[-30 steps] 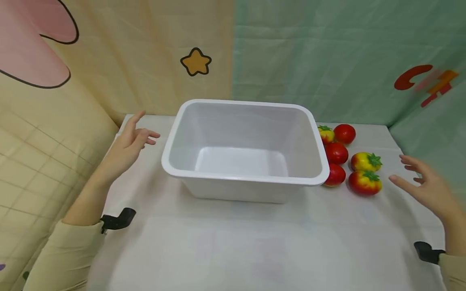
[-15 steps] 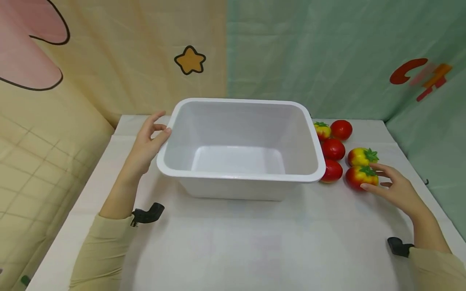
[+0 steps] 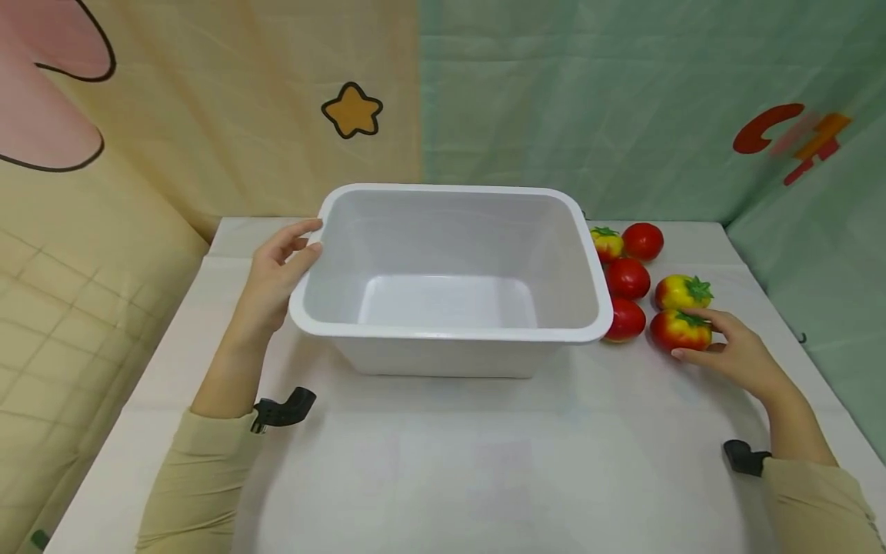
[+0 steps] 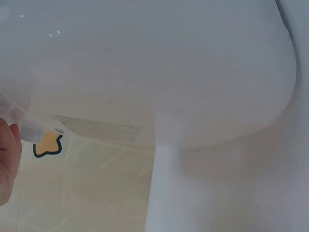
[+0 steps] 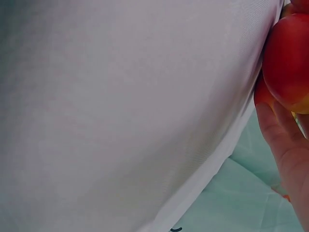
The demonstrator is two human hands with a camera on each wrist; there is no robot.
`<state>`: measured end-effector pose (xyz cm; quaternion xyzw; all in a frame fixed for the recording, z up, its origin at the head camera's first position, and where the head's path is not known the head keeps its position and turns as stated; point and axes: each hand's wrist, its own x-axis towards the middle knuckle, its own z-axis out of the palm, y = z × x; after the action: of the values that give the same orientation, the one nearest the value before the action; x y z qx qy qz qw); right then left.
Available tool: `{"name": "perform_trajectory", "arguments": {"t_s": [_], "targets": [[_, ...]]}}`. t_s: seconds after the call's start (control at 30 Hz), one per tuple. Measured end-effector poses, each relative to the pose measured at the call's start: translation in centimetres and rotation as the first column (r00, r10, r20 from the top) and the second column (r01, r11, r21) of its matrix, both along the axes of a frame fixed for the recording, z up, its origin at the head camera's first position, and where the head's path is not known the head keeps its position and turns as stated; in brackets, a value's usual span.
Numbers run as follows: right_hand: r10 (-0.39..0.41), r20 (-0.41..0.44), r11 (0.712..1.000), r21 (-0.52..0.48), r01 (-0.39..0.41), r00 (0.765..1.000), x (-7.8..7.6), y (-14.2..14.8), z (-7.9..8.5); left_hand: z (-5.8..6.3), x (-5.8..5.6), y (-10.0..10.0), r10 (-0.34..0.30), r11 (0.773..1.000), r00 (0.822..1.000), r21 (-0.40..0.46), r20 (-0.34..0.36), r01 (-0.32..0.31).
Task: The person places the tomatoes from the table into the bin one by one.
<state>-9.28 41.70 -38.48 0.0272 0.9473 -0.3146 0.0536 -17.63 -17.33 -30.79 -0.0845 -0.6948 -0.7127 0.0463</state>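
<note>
A deep white plastic bin (image 3: 450, 357) stands upright near the back of the table, nothing inside it. At its left rim my left hand (image 3: 270, 273) holds on, thumb and forefinger tips against the edge; the left wrist view shows part of that hand below the bin's pale wall (image 4: 120, 58). My right hand (image 3: 744, 355) grips a red-and-yellow tomato with a green leafy top (image 3: 671, 331), thumb on the near side and fingers over the back. Behind it lies a yellower tomato (image 3: 674, 292). Fingers (image 5: 280, 133) and red fruit (image 5: 289, 58) show in the right wrist view.
Between bin and held tomato sit several red fruits (image 3: 627, 278) and a yellow-red tomato (image 3: 607, 245), close to the bin's right wall. A white cloth (image 3: 443, 462) covers the table. Beige and green curtains (image 3: 554, 92) hang right behind.
My left hand has moved right onto the bin's rim. My right hand has come left from beside the tomatoes and taken hold of the nearest one. The view has shifted slightly.
</note>
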Motion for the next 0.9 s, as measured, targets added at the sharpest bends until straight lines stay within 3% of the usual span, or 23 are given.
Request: {"name": "perform_trajectory", "arguments": {"t_s": [0.23, 0.5, 0.9], "targets": [[-0.008, 0.016, 1.0, -0.027, 0.008, 1.0, -0.1, 0.1, -0.1, 0.0, 0.0, 0.2, 0.015, 1.0, 1.0, 0.01, 0.022, -0.015], [0.001, 0.039, 0.999, -0.047, 0.001, 0.999, -0.3, -0.3, 0.1, 0.2, 0.0, 0.2, 0.048, 0.998, 0.997, -0.034, 0.056, -0.046], [0.018, -0.021, 1.0, -0.009, -0.018, 1.0, -0.5, 0.3, 2.6, 0.4, 0.1, 0.3, 0.071, 0.995, 0.993, -0.075, 0.098, -0.064]]}}
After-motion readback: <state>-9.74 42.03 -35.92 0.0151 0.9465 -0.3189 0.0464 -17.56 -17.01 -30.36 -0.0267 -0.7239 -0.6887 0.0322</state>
